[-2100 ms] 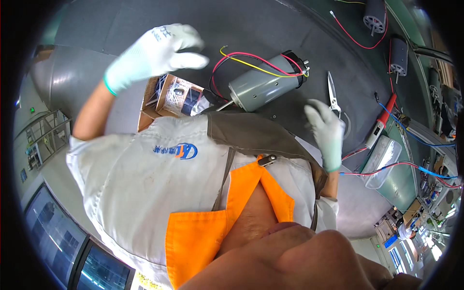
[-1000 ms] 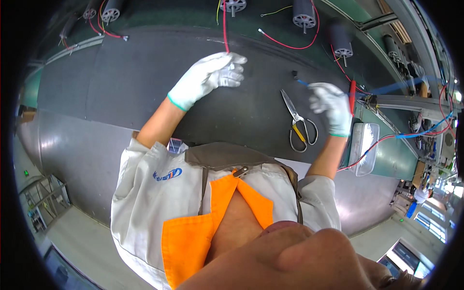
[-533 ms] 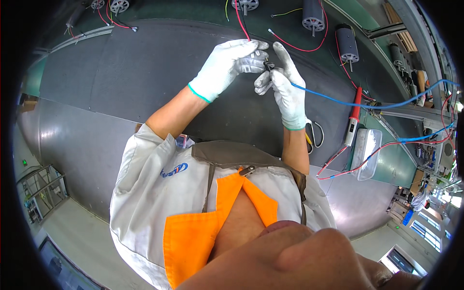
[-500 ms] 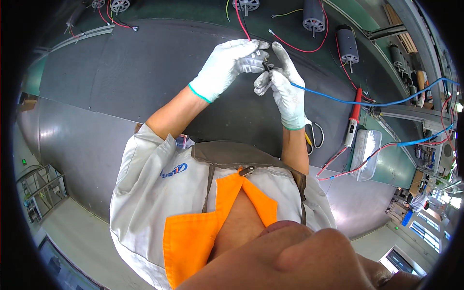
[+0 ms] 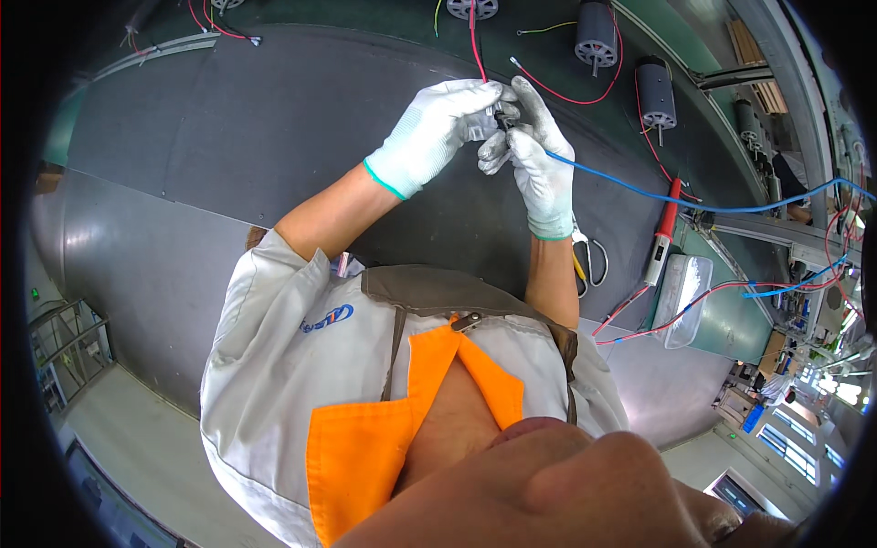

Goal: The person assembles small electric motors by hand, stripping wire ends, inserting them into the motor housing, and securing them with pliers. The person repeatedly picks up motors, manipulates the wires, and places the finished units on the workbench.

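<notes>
Both hands wear white gloves with grey, soiled fingertips, and they meet above the dark work surface. My left hand point(image 5: 437, 128) is closed in a pinch on the lower end of a red wire point(image 5: 478, 53), which runs down from a motor point(image 5: 473, 8) at the far edge. Closed as well, my right hand point(image 5: 541, 173) grips the end of a blue cable point(image 5: 630, 185) leading off to the right. Between the fingertips of both hands shows a small black piece point(image 5: 503, 120). Fingers hide most of it, so its kind and any joint are unclear.
Two dark cylindrical motors point(image 5: 596, 38) point(image 5: 656, 96) with loose wires stand at the far right. A red-handled tool with a cord point(image 5: 668, 219), scissors point(image 5: 596, 262) and a clear plastic box point(image 5: 683, 297) lie right of my right forearm. A metal frame point(image 5: 793, 110) rises at the right.
The fingertips of my left hand have come closer to my right hand's, covering more of the black piece. The view has shifted slightly; both hands keep their grip.
</notes>
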